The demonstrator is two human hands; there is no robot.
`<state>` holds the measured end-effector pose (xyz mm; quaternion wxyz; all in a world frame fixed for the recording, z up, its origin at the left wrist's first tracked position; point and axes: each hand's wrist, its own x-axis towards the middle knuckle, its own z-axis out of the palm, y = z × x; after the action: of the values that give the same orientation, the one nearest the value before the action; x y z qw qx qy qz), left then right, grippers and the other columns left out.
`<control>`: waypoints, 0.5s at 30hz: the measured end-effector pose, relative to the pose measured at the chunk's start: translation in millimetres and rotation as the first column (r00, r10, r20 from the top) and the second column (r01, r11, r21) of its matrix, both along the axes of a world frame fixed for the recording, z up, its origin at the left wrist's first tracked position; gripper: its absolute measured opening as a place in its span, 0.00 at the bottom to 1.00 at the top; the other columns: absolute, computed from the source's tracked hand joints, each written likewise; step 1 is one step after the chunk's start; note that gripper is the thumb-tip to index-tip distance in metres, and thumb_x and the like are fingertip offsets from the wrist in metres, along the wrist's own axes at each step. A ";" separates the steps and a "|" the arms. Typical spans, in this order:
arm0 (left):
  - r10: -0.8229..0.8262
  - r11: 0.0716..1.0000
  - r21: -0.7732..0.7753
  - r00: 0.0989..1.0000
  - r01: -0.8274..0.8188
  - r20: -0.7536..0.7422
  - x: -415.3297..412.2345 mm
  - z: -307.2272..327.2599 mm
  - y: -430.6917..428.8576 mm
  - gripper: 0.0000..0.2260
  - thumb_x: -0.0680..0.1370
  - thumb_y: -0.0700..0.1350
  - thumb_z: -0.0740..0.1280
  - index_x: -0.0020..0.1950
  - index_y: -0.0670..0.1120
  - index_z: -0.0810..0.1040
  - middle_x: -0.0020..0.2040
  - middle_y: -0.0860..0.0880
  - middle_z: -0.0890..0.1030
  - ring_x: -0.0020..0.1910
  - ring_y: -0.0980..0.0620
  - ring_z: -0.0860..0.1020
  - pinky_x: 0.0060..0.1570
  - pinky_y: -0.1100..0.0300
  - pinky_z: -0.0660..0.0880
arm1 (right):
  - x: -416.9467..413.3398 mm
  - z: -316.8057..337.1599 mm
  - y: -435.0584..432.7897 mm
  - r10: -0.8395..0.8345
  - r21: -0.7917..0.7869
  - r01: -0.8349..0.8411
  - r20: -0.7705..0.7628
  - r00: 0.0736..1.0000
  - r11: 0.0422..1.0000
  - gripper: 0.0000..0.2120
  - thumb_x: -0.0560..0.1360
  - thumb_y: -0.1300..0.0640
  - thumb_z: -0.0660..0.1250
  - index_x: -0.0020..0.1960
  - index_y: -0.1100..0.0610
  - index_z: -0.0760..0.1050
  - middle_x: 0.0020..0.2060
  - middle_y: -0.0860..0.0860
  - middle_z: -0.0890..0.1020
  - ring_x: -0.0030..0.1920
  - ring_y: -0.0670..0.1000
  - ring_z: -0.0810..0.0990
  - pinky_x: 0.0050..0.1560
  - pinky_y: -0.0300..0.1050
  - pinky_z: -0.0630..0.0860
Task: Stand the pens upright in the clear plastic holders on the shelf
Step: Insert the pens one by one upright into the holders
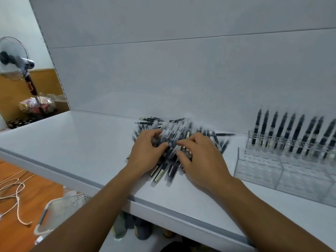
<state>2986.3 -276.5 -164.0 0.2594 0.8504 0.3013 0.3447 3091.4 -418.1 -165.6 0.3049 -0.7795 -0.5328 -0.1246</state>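
Note:
A heap of black and clear pens (174,130) lies on the white shelf (81,142) near the back panel. Both my hands are on the heap. My left hand (147,153) has its fingers and thumb curled round a few pens at the heap's left side. My right hand (198,157) pinches a clear-barrelled pen (173,149) between thumb and forefinger. To the right stand the clear plastic holders (272,171); their back row holds several black pens upright (291,135), and the front compartments show no pens. The picture is blurred by motion.
The shelf's grey front edge (72,177) runs diagonally below my arms. Left of the shelf are a standing fan (16,59), loose cable on the wooden floor (16,190) and a white basket (60,211). Bottles stand on the lower shelf (127,226).

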 end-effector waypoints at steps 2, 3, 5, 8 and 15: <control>0.002 1.000 -0.023 1.000 -0.001 0.016 0.0 0.7 0.6 0.21 0.76 0.49 0.71 0.68 0.50 0.74 0.60 0.51 0.74 0.54 0.56 0.73 0.56 0.63 0.69 | -3.7 0.3 0.1 0.063 -0.016 -0.063 -0.004 0.998 0.998 0.14 0.80 0.43 0.58 0.61 0.42 0.76 0.48 0.42 0.77 0.50 0.45 0.74 0.48 0.44 0.72; 0.002 1.000 -0.023 1.000 -0.001 0.011 0.2 1.5 1.3 0.21 0.75 0.49 0.71 0.68 0.50 0.74 0.59 0.51 0.74 0.52 0.56 0.74 0.54 0.64 0.69 | -5.9 -0.1 0.5 0.107 -0.051 -0.108 -0.010 0.994 0.993 0.14 0.80 0.41 0.58 0.60 0.42 0.76 0.45 0.41 0.78 0.47 0.44 0.74 0.46 0.44 0.73; 0.000 1.000 -0.021 1.000 0.000 -0.018 0.9 3.6 2.4 0.21 0.75 0.49 0.71 0.68 0.50 0.74 0.56 0.52 0.76 0.49 0.56 0.74 0.50 0.64 0.69 | -8.6 -1.2 2.5 0.178 -0.120 -0.179 -0.018 0.984 0.977 0.14 0.79 0.40 0.57 0.58 0.42 0.76 0.44 0.41 0.79 0.44 0.43 0.75 0.43 0.44 0.73; 0.006 0.999 -0.051 0.999 -0.009 -0.054 1.2 7.0 4.6 0.22 0.75 0.51 0.71 0.68 0.50 0.73 0.53 0.54 0.75 0.50 0.56 0.74 0.50 0.62 0.69 | -9.0 -1.8 5.1 0.202 -0.132 -0.203 -0.021 0.979 0.970 0.12 0.79 0.39 0.58 0.52 0.43 0.75 0.37 0.41 0.77 0.38 0.43 0.74 0.35 0.42 0.66; 0.027 0.996 -0.077 0.997 -0.033 -0.073 6.5 16.4 7.7 0.16 0.76 0.49 0.71 0.63 0.49 0.78 0.45 0.57 0.77 0.45 0.58 0.75 0.48 0.63 0.69 | -5.3 -2.4 3.9 0.186 -0.123 -0.192 -0.061 0.981 0.974 0.12 0.78 0.38 0.59 0.47 0.45 0.74 0.28 0.42 0.73 0.31 0.40 0.71 0.31 0.41 0.62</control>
<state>2992.8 -268.8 -147.5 0.2763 0.8467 0.3365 0.3057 3086.1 -414.2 -168.0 0.2778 -0.7459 -0.6039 -0.0414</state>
